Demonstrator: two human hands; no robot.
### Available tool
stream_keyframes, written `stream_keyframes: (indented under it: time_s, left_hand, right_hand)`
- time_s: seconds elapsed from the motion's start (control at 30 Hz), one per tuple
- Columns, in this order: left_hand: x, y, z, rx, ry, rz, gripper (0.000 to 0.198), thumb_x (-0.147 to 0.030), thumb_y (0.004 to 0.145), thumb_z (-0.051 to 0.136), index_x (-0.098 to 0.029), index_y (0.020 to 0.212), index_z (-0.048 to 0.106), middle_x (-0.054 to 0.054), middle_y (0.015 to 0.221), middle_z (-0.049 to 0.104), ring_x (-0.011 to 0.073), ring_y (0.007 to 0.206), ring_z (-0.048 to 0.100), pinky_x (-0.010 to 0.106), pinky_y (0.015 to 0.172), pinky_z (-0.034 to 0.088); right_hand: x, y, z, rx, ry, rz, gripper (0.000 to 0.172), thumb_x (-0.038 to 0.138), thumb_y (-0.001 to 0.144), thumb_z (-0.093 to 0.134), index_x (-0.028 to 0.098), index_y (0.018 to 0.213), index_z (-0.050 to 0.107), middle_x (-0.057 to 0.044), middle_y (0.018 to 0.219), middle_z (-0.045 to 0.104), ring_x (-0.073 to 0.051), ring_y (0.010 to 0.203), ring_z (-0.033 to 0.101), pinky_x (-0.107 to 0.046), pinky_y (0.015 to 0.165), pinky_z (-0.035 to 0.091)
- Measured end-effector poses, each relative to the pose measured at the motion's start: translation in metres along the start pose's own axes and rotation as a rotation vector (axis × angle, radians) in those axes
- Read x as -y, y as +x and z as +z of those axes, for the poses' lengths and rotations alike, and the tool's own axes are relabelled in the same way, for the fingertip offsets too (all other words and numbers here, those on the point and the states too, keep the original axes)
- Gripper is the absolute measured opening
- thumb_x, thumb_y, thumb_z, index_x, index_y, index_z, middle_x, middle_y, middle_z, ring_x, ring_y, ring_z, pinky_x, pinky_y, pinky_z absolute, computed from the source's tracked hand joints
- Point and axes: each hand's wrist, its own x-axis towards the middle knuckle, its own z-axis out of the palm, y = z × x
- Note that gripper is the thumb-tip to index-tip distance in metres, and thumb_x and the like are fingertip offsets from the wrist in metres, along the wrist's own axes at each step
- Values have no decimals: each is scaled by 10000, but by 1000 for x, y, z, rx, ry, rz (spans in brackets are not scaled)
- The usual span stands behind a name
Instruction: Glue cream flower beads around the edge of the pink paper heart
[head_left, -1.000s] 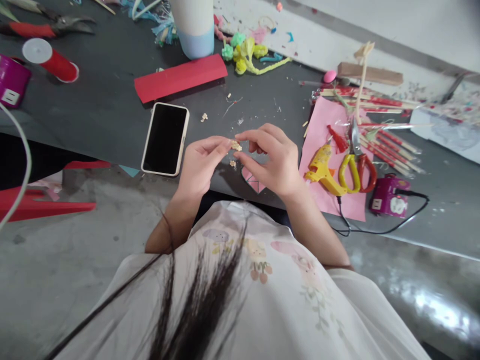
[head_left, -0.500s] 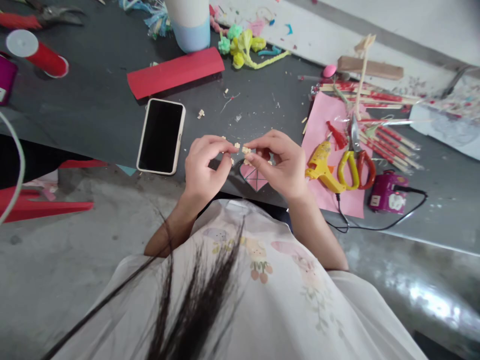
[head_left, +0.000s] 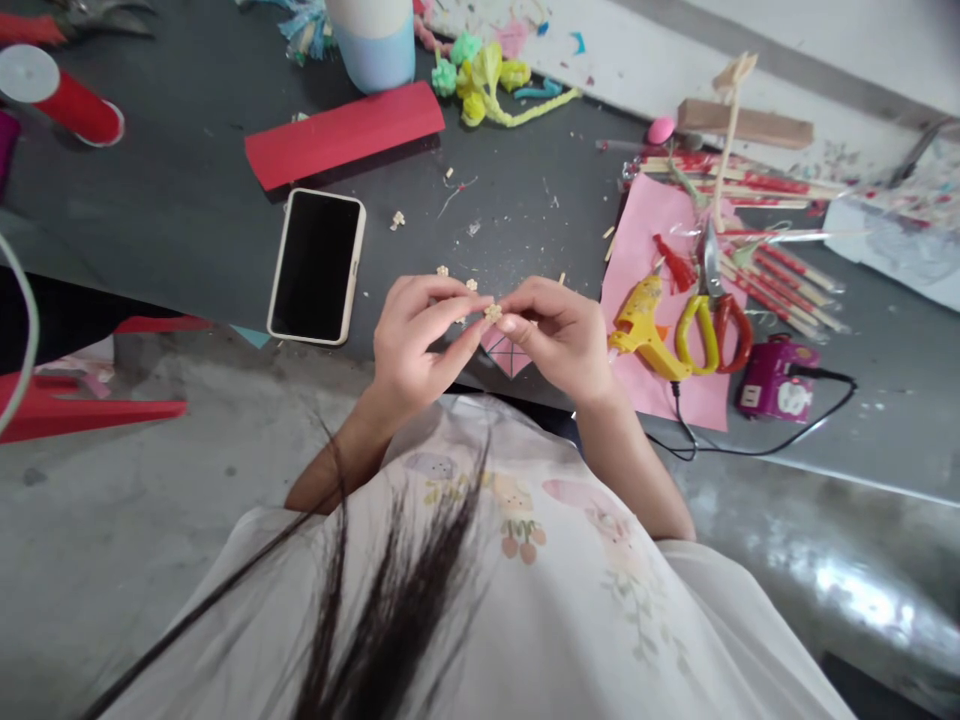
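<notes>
Dark table (head_left: 187, 230), scraps (head_left: 397, 219) everywhere. Phone (head_left: 316, 265) set left, clear of the work; glue gun (head_left: 641, 328) lies on pink paper (head_left: 697, 395), near the right hand (head_left: 566, 340). Left hand (head_left: 409, 345) and right hand meet over the table's near edge, fingertips of both pinching one tiny cream flower (head_left: 493, 313), probably to steady it.

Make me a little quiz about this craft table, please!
1. True or false: the phone lies to the left of the left hand.
2. Which colour is the glue gun? A red, B yellow, C blue.
3. What do the left hand and the right hand pinch between them?
Key: 1 true; 2 B; 3 a tiny cream piece.
</notes>
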Motion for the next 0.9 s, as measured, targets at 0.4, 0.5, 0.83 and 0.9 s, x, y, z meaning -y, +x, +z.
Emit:
stream_keyframes:
  time_s: [0.4, 0.5, 0.83, 0.9]
  left_hand:
    - [1, -3, 3, -84, -58, 132, 127, -271, 910, 660, -275, 1026, 714, -3, 946, 704, 146, 892, 635, 325, 814, 532]
    - [0, -4, 2, -76, -72, 152, 124, -245, 905, 662, -261, 1017, 711, 3, 945, 703, 152, 895, 635, 331, 825, 525]
    - [-12, -5, 1, -16, -257, -18, 104, -260, 926, 633, -220, 841, 678, -7, 874, 698, 133, 852, 631, 299, 804, 517]
    - [-13, -6, 1, 4, -331, -83, 125, -274, 933, 629, -222, 827, 673, -12, 871, 694, 125, 845, 632, 287, 791, 518]
  right_hand:
    - [0, -7, -2, -132, -70, -160, 149, 375, 863, 709, 242, 926, 732, 15, 742, 610, -107, 659, 533, -264, 596, 455]
    - [3, -8, -2, -136, -117, -178, 124, 348, 875, 698, 244, 928, 738, 7, 761, 633, -109, 653, 542, -271, 596, 466]
    - [7, -11, -3, -145, -211, -269, 178, 377, 888, 681, 239, 986, 737, -2, 786, 652, -113, 659, 591, -287, 636, 519]
    - [7, -11, -3, -136, -216, -283, 180, 378, 888, 681, 244, 995, 736, -1, 790, 651, -112, 657, 592, -284, 632, 522]
